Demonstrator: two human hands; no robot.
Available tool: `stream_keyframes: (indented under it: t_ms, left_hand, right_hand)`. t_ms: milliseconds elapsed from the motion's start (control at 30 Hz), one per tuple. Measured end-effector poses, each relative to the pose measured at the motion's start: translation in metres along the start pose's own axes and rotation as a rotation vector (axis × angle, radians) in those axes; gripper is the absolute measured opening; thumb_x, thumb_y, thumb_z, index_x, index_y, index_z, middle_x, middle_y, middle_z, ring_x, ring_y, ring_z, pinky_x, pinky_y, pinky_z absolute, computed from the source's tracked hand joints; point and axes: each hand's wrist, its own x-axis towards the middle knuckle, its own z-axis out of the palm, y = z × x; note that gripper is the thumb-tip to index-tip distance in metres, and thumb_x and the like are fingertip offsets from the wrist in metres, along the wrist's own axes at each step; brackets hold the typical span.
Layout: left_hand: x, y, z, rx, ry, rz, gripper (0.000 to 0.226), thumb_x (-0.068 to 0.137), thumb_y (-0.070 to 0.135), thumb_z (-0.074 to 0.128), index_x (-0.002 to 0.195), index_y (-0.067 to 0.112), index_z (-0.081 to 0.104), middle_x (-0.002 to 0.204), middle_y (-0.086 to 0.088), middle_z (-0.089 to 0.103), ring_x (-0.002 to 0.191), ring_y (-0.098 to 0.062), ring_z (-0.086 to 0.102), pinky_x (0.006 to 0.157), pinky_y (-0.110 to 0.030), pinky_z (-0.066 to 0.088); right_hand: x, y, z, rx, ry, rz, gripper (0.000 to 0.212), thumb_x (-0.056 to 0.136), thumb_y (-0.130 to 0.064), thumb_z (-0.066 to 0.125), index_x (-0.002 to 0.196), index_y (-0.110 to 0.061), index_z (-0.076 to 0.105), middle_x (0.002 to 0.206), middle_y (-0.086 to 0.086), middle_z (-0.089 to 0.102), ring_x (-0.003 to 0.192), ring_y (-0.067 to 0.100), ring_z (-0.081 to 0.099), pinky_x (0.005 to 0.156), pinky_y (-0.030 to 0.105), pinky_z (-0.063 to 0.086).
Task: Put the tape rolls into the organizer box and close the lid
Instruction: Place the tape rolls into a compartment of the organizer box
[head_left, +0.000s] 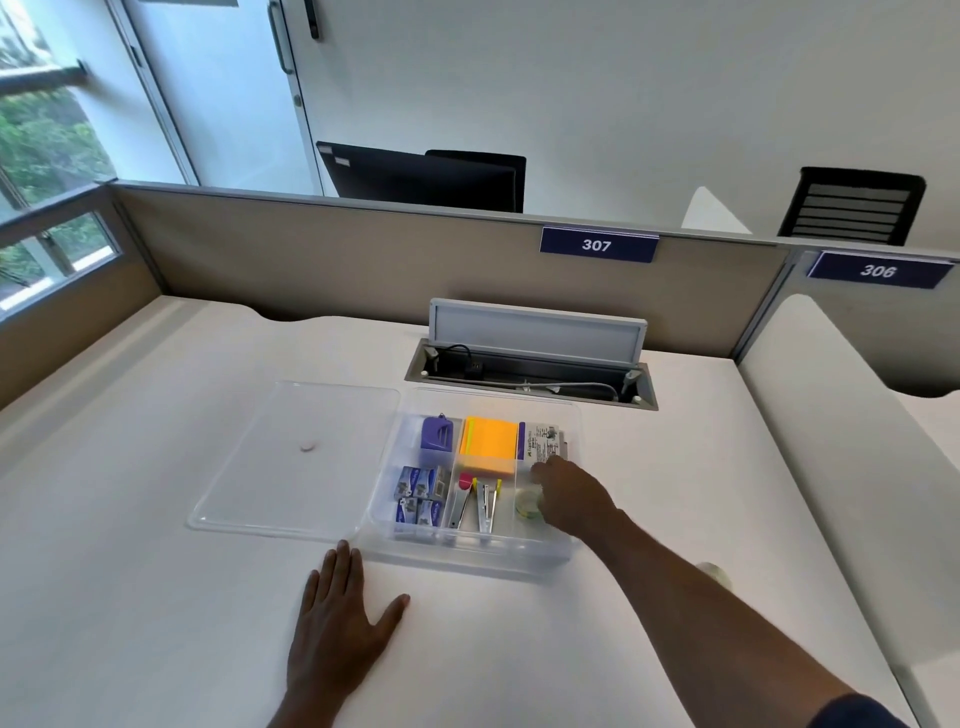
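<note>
A clear plastic organizer box (470, 555) stands open on the white desk, holding sticky notes, staple boxes and staplers in its compartments. Its clear lid (291, 457) lies flat to the left, touching the box. My right hand (569, 493) reaches into the box's right compartment, fingers curled around a clear tape roll (527, 503) that rests low in it. Another tape roll (714, 571) lies on the desk to the right, partly hidden behind my right forearm. My left hand (340, 618) lies flat on the desk in front of the box, fingers spread, holding nothing.
An open cable tray (530, 371) with its flap raised sits in the desk just behind the box. A beige partition with the sign 307 (597, 244) bounds the far side. A neighbouring desk (831, 441) lies to the right.
</note>
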Motion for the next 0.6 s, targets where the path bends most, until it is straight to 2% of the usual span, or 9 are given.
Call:
stream_keyframes:
  t_ms: [100,167,233,300,400,500,600]
  left_hand:
    - [0.0,0.001,-0.001,0.001,-0.001,0.0,0.105,0.074,0.082,0.016,0.146,0.006,0.023,0.156,-0.01,0.02,0.145,-0.021,0.015,0.118,-0.039,0.014]
    - [0.0,0.002,-0.002,0.0,0.004,0.002,0.106,0.074,0.083,0.015,0.146,0.005,0.026,0.156,-0.011,0.022,0.144,-0.022,0.017,0.117,-0.039,0.015]
    - [-0.001,0.003,-0.002,0.003,0.006,0.006,0.107,0.074,0.083,0.012,0.145,0.004,0.027,0.155,-0.012,0.023,0.144,-0.023,0.019,0.117,-0.039,0.015]
    - [-0.001,0.003,-0.003,0.008,0.011,0.01,0.108,0.073,0.083,0.011,0.145,0.004,0.027,0.156,-0.012,0.023,0.144,-0.023,0.018,0.117,-0.039,0.014]
    - [-0.001,0.003,-0.003,0.011,0.017,0.013,0.108,0.073,0.083,0.011,0.145,0.005,0.028,0.155,-0.012,0.024,0.144,-0.024,0.018,0.117,-0.039,0.015]
    - [-0.002,0.003,-0.004,0.019,0.012,0.007,0.107,0.073,0.083,0.012,0.145,0.005,0.027,0.155,-0.012,0.024,0.144,-0.024,0.019,0.117,-0.04,0.016]
    - [-0.002,0.004,-0.004,0.018,0.012,0.005,0.107,0.073,0.083,0.011,0.145,0.005,0.028,0.155,-0.012,0.024,0.144,-0.024,0.019,0.117,-0.04,0.016]
  right_hand:
    - [0.0,0.004,-0.004,0.016,0.312,0.062,0.03,0.088,-0.012,0.049,0.116,-0.005,0.059,0.112,0.014,0.061,0.101,0.03,0.06,0.076,0.039,0.057]
    - [-0.004,0.012,-0.011,0.09,0.506,0.243,0.027,0.083,-0.007,0.054,0.107,-0.001,0.062,0.102,0.018,0.063,0.089,0.034,0.061,0.063,0.038,0.056]
    - [-0.01,0.024,-0.015,0.171,0.552,0.445,0.026,0.075,-0.001,0.056,0.101,0.002,0.062,0.099,0.023,0.061,0.086,0.04,0.06,0.061,0.04,0.054]
    - [-0.019,0.04,-0.015,0.17,0.425,0.623,0.027,0.074,-0.004,0.056,0.1,0.003,0.057,0.107,0.025,0.058,0.094,0.043,0.057,0.07,0.043,0.052]
    - [-0.042,0.067,-0.007,0.188,0.16,0.884,0.038,0.079,-0.02,0.054,0.115,-0.006,0.052,0.131,0.024,0.046,0.118,0.046,0.045,0.096,0.052,0.043]
    - [-0.068,0.09,0.007,0.298,0.004,0.962,0.047,0.079,-0.028,0.049,0.123,-0.013,0.052,0.134,0.025,0.043,0.122,0.046,0.042,0.097,0.055,0.041]
    - [-0.083,0.098,0.017,0.325,-0.088,1.017,0.044,0.083,-0.023,0.048,0.124,-0.007,0.051,0.135,0.025,0.046,0.124,0.043,0.046,0.102,0.049,0.042]
